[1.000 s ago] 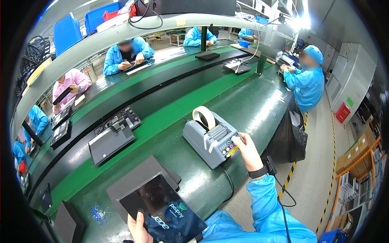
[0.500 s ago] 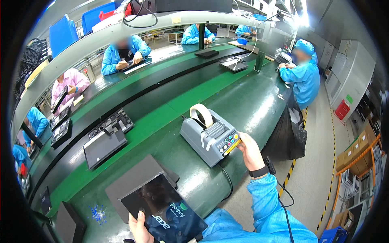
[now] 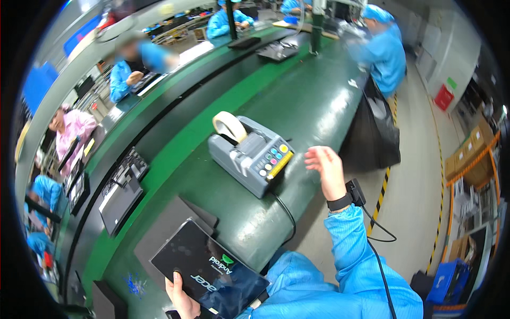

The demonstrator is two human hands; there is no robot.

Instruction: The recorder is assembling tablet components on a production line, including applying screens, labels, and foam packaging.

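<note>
My left hand grips a black tablet by its lower left edge, thumb on the glass. The lit screen shows a start-up logo, and a small pale tab sticks to the near edge. My right hand is raised just right of a grey tape dispenser, apart from it. Its fingers are curled and slightly blurred; whatever they pinch, if anything, is too small to make out. A cream tape roll stands on the dispenser, above coloured buttons.
Dark flat sheets lie under the tablet on the green bench. Opened device parts rest farther left; blue bits lie near the front. A black bag hangs off the right edge. Co-workers sit along the bench.
My right hand has drawn back from the dispenser's front, to the right. The tablet stays in my left hand. My view has shifted, so the bench sits higher and farther left.
</note>
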